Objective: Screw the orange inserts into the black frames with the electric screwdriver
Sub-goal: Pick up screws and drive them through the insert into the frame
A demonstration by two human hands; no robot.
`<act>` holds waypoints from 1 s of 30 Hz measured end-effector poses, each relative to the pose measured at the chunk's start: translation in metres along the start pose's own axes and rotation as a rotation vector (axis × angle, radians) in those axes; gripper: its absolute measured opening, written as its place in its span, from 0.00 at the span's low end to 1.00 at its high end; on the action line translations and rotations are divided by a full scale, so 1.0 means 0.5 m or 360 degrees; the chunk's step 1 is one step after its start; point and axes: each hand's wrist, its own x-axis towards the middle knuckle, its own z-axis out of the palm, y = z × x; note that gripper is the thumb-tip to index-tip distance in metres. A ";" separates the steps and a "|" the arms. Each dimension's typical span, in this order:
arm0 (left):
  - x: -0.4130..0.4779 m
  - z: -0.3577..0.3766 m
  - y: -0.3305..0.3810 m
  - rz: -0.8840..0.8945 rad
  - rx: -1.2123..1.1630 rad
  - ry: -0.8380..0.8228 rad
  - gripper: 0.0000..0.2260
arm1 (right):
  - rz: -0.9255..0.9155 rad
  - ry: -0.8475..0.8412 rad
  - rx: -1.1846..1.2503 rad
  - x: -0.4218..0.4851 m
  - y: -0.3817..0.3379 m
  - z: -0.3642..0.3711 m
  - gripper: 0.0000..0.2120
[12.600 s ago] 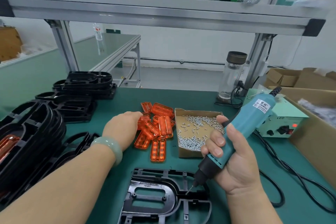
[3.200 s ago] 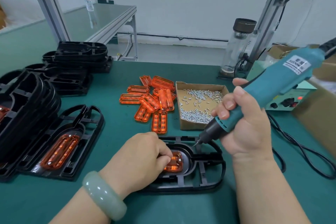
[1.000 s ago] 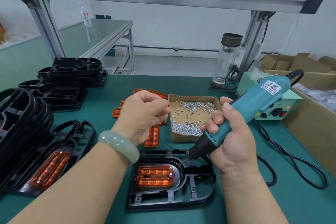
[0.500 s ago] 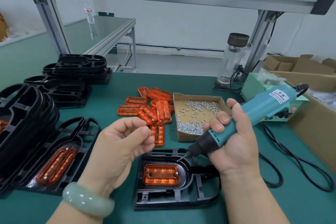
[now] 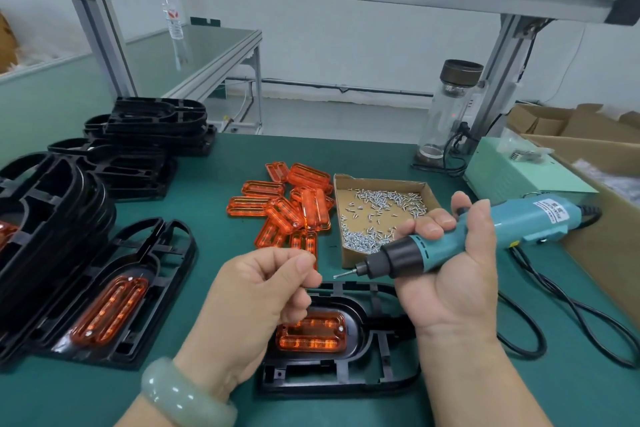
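A black frame [image 5: 339,381] lies at the near middle of the green mat, with an orange insert [image 5: 311,333] seated in its oval recess. My right hand [image 5: 453,288] grips the teal electric screwdriver [image 5: 485,229] almost level above the frame, its bit [image 5: 341,274] pointing left. My left hand [image 5: 263,298] hovers over the frame's left end. Its thumb and forefinger pinch something small, seemingly a screw, just left of the bit tip. Loose orange inserts [image 5: 291,208] are piled behind my hands. An open cardboard tray of screws [image 5: 381,211] sits to their right.
A frame with an insert in it [image 5: 114,295] lies at the left. Stacks of black frames [image 5: 52,211] [image 5: 152,128] fill the left side. A green power unit [image 5: 519,177], a glass bottle [image 5: 446,114], a cardboard box [image 5: 606,218] and the black cable [image 5: 554,315] occupy the right.
The screwdriver has tipped flatter and its bit has lifted off the frame. My left hand has moved right, bringing its pinched fingertips close to the bit.
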 end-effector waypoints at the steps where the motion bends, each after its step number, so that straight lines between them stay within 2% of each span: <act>1: -0.003 0.007 -0.001 -0.0041 0.0006 -0.0024 0.10 | -0.0004 0.0003 0.0019 -0.001 0.001 0.002 0.09; 7: -0.015 0.028 0.002 -0.0475 -0.0360 -0.0255 0.08 | -0.0013 0.0002 0.0029 -0.006 0.003 0.006 0.10; 11: -0.015 0.030 0.006 -0.0540 -0.0445 -0.0285 0.08 | -0.0034 0.0001 0.0028 -0.006 0.002 0.006 0.10; 20: -0.013 0.026 -0.001 -0.0409 -0.0314 -0.0238 0.08 | -0.0087 0.0007 -0.0013 -0.007 0.004 0.007 0.09; 27: -0.013 0.025 -0.008 -0.0123 0.0042 -0.0120 0.08 | -0.0122 0.0006 -0.0061 -0.011 0.008 0.011 0.10; 30: -0.011 0.024 -0.012 -0.0039 0.0217 -0.0070 0.12 | -0.0125 -0.0005 -0.0077 -0.012 0.010 0.012 0.09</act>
